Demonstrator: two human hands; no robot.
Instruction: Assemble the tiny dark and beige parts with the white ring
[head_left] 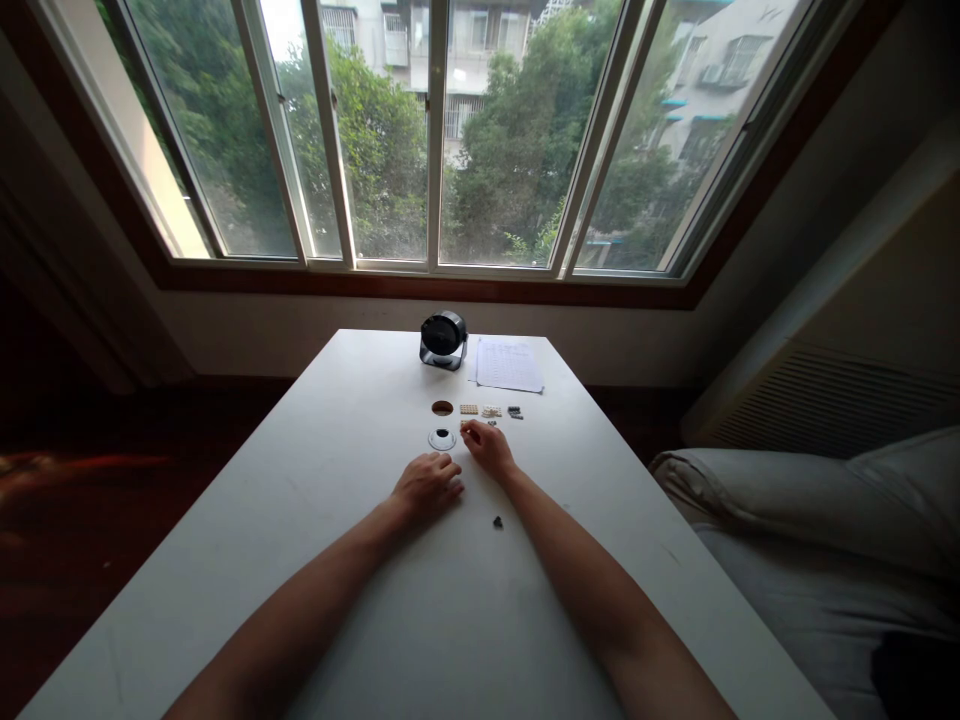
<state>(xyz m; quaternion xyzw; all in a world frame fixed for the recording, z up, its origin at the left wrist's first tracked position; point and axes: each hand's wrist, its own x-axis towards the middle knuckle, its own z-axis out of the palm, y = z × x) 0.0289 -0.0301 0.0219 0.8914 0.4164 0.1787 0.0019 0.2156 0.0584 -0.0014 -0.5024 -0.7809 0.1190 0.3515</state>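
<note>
Your right hand (pixel 487 447) pinches a small tan piece (pixel 464 430); your left hand (pixel 429 483) rests loosely curled, empty. Careless sweeping could knock the tiny parts row (pixel 491 411) toward the tabletop's (pixel 360 420) far edge.

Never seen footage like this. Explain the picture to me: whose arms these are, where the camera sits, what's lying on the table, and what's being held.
The camera is worn on a person's head and looks down, so both arms are the wearer's own. The left hand rests on the white table, fingers curled, holding nothing visible. The right hand pinches a small tan piece. Just beyond lie a white disc with a dark centre, a brown disc, tan studded plates and small dark parts. One dark bit sits between the arms. Farther back stand a round black device and a printed sheet.
</note>
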